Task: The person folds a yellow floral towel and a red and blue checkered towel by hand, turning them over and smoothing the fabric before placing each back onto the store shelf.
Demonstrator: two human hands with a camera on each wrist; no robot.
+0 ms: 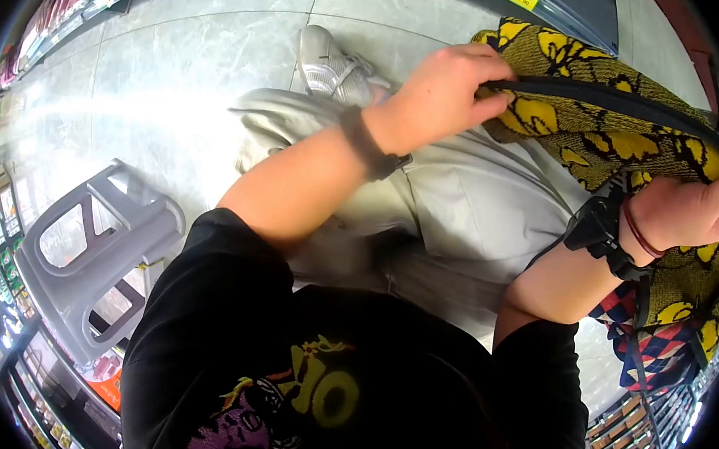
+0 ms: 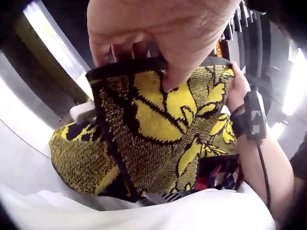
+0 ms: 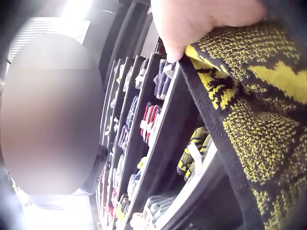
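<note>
Pale, veined tile floor [image 1: 213, 44] spreads beneath a shop aisle, with dark shelves [image 3: 168, 129] holding folded textiles [image 3: 150, 120] past the right hand [image 1: 685, 212]. A smooth grey plastic stool [image 1: 104, 247], its sides cut with openings, stands well apart from the left hand [image 1: 450, 88], behind it toward the person's left side. A light mesh-topped shoe [image 1: 334, 64] is near the left hand.

The knitted textile [image 1: 619, 144] is coarse and looped, with yellow floral shapes outlined in black over a flecked ground. It hangs in soft folds from both hands, partly over the pale trousers [image 1: 471, 195]. Its smooth black edging [image 1: 606, 95] runs between the hands—a long, slightly bowed line going rightward and nearer the body from left hand to right.

The left hand pinches a corner, thumb on the patterned face and fingers behind; the right hand grips the edging's other end between thumb and fingers. Below the right hand lies a red, navy and pale checked cloth [image 1: 657, 356].
</note>
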